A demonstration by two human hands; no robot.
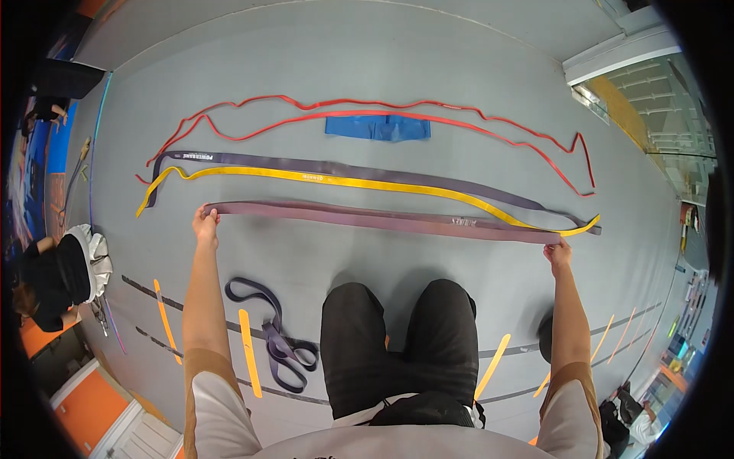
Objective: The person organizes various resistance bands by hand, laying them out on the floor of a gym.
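A mauve resistance band (352, 215) stretches nearly straight from side to side in front of my knees. My left hand (205, 222) pinches its left end, and the fingers of my right hand (560, 251) close on its right end. Just beyond lies a yellow resistance band (367, 185), its right part close to my right hand. Alongside it runs a dark purple resistance band (260, 161) with white lettering. Farther out, a thin red band (352, 102) forms a long loop around part of a flat blue strip (375, 130).
Another dark band (279, 344) lies in loose coils left of my legs (397, 344). Orange strips (249, 352) and dark lines mark the grey floor (367, 53). A person in black (57, 275) is at the far left, and people (631, 413) are at the lower right.
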